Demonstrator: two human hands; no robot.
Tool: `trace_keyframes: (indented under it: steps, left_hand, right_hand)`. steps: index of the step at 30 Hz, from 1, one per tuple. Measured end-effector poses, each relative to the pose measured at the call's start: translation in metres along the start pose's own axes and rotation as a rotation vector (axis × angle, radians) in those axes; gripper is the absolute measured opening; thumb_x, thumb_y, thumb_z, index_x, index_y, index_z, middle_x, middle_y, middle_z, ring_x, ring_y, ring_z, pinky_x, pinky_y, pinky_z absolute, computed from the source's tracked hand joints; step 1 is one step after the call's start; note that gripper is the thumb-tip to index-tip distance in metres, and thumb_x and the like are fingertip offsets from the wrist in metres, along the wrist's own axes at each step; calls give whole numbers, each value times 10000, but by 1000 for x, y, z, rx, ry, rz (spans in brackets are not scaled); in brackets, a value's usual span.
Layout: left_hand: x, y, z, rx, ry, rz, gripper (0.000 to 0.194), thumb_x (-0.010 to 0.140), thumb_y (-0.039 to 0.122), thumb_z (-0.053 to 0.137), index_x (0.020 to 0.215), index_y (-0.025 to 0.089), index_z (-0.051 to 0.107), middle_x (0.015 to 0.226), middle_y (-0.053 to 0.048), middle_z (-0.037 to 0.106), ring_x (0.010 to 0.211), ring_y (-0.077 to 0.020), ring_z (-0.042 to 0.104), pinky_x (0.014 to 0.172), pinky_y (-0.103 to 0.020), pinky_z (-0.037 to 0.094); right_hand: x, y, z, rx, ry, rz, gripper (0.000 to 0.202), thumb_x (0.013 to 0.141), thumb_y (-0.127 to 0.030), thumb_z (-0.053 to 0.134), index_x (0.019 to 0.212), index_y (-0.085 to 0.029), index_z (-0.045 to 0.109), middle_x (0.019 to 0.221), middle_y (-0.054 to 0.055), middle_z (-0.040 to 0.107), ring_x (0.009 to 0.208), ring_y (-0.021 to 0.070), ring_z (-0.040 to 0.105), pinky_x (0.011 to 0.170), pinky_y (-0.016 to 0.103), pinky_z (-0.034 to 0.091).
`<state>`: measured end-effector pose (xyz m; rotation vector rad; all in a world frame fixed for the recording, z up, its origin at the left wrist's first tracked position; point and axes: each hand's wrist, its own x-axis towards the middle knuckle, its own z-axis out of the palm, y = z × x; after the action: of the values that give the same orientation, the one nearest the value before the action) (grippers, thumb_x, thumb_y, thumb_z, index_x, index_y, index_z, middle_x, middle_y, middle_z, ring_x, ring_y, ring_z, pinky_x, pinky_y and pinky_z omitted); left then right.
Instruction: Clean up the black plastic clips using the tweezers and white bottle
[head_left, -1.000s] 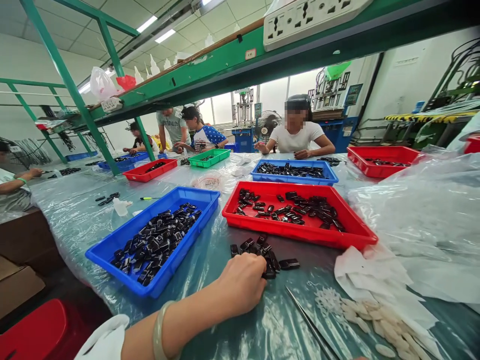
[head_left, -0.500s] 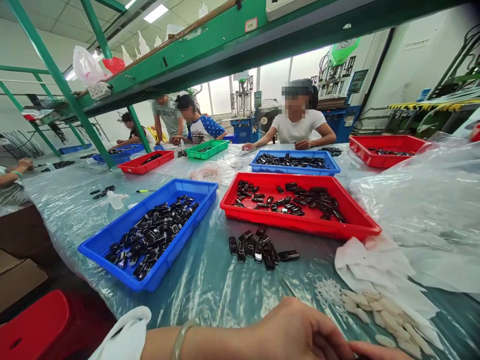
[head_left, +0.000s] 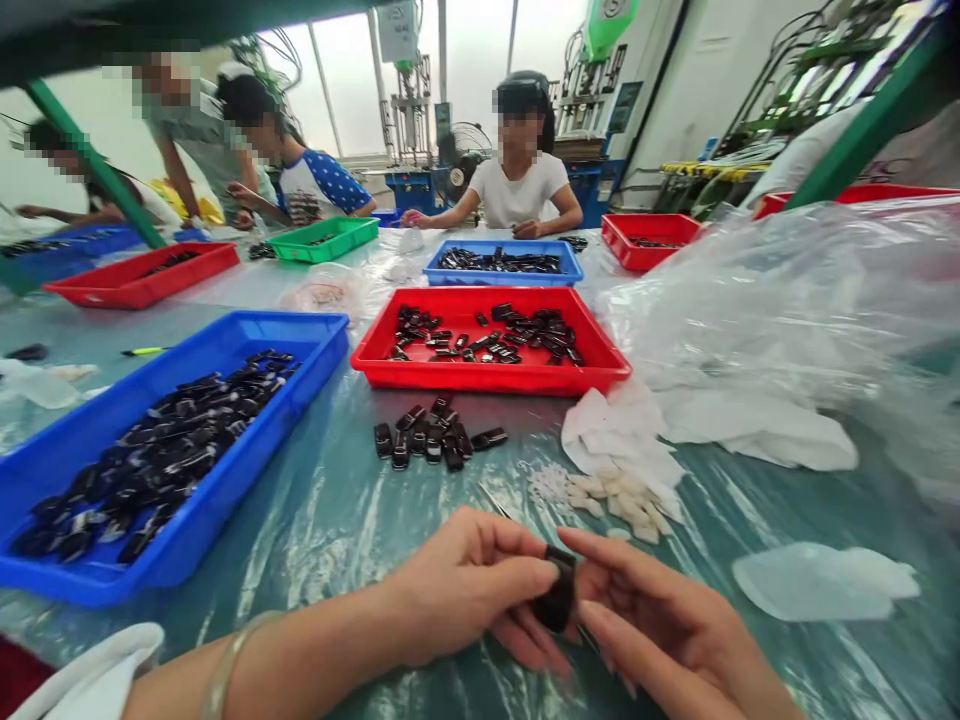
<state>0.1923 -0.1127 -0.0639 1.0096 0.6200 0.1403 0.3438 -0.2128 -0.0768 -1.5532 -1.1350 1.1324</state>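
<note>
My left hand [head_left: 465,585] grips a small black piece [head_left: 556,592] between thumb and fingers, low in the view. My right hand [head_left: 660,620] is against the right side of the same piece, its fingers bent round a thin metal tool [head_left: 495,500] whose pointed tip shows beyond my left hand. A loose pile of black pieces [head_left: 433,440] lies in front of the red tray [head_left: 487,377]. White crumbs [head_left: 550,484] and pale oval pieces [head_left: 626,500] are just beyond my right hand.
A large blue tray [head_left: 180,560] of black parts is at left. Behind stand a smaller blue tray [head_left: 502,279], a green tray [head_left: 326,247] and red trays. Clear plastic sheeting [head_left: 750,300] and a translucent bottle [head_left: 814,582] lie at right. Several people sit or stand across the table.
The view has turned right and down. Both hands now show more fully, with the black piece between them. The bottle at right has come into view.
</note>
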Motion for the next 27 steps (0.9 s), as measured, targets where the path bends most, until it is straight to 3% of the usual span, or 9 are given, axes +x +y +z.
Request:
trace_keyframes:
  steps: [5, 12, 17, 21, 24, 27]
  left_hand:
    - [-1, -2, -3, -53, -13, -36, 328, 797, 410, 556, 759, 86, 591, 709, -81, 644, 565, -127, 657, 500, -162, 494]
    - [1, -3, -3, -46, -43, -24, 326, 839, 383, 507, 805, 77, 612, 729, -86, 638, 579, -127, 660, 509, -159, 496]
    - [-2, -3, -1, 70, -22, -16, 253, 786, 341, 597, 844, 96, 617, 724, -36, 622, 588, -109, 653, 523, -150, 492]
    - [-3, -2, 0, 134, -12, -23, 286, 779, 381, 602, 831, 101, 625, 764, -47, 641, 622, -119, 664, 525, -145, 487]
    - [-2, -3, 0, 122, 11, -41, 316, 779, 406, 598, 842, 98, 624, 773, -75, 666, 623, -133, 671, 502, -137, 475]
    - [-1, -5, -1, 55, 23, -50, 335, 797, 421, 566, 826, 90, 608, 788, -116, 682, 621, -148, 676, 494, -144, 478]
  right_hand:
    - [1, 0, -2, 2, -35, -75, 337, 820, -326, 555, 1141, -247, 617, 712, 0, 586, 590, 105, 526, 524, 200, 449]
    - [1, -1, -3, -52, -77, -91, 339, 848, -320, 528, 1170, -250, 605, 697, -3, 597, 589, 103, 527, 503, 184, 428]
    - [2, -5, -1, -204, -71, -275, 315, 864, -228, 501, 1161, -242, 605, 755, 3, 661, 675, 114, 613, 631, 198, 491]
    - [4, -3, -1, -419, 28, -518, 328, 863, -153, 475, 1176, -180, 568, 706, 1, 649, 603, 95, 611, 588, 183, 502]
    - [-2, -5, -6, -491, 114, -612, 361, 857, -140, 458, 1210, -176, 522, 753, 29, 640, 647, 126, 610, 594, 225, 510]
    - [-17, -12, -20, -645, 351, -735, 467, 836, -108, 485, 1274, -268, 454, 891, 47, 625, 789, 158, 612, 684, 268, 513]
